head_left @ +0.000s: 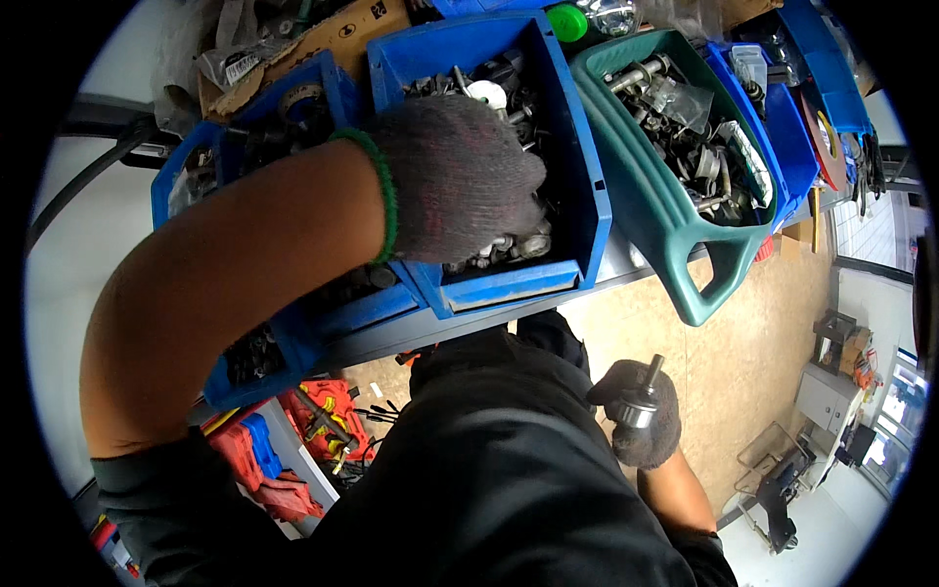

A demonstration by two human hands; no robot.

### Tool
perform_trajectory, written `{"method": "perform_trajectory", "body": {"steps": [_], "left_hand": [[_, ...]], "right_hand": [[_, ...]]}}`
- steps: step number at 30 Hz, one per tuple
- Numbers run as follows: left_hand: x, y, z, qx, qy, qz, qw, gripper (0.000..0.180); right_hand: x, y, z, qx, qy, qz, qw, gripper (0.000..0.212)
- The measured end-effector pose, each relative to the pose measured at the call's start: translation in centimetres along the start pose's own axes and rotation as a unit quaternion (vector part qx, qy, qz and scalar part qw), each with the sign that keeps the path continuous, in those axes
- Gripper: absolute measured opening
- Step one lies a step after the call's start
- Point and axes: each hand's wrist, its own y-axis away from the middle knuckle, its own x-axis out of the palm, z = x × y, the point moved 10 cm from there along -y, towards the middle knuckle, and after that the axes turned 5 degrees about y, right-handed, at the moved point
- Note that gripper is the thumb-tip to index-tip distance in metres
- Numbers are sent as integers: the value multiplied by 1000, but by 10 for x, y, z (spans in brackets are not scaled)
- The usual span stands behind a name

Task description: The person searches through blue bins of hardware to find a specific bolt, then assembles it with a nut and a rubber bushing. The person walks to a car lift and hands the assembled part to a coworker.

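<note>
My left hand [460, 176], in a dark grey knit glove with a green cuff, reaches down into a blue bin [514, 286] full of loose metal hardware. Its fingers curl into the bolts and fittings [518, 245]; whatever they grip is hidden beneath the hand. Lower right, away from the bins, my gloved right hand [657, 442] is closed around a metal cylindrical part with a stud [638, 409]. The stud points up and slightly right.
A green handled bin [699, 256] of bolts and small bags stands right of the blue one. More blue bins [245, 386] line the left. Below them lie red tool cases [337, 411]. Across the floor at right are a white cabinet [829, 399] and a chair [778, 499].
</note>
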Motion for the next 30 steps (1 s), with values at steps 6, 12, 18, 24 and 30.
{"method": "perform_trajectory", "body": {"steps": [6,12,18,24,30], "left_hand": [[-14,27,43,-37,48,-14,998,28],[-8,1,-26,88,22,-102,991,26],[37,19,15,-7,-43,196,980,30],[23,34,57,-112,17,233,966,52],[12,32,71,-56,34,66,996,41]], "right_hand": [[-4,-6,-5,46,-73,-4,996,35],[-8,-26,21,-40,12,-43,998,19],[-15,-30,20,-35,-22,-73,996,17],[-7,-20,5,30,-38,-75,996,16],[-2,-22,16,-39,26,-55,997,18]]}}
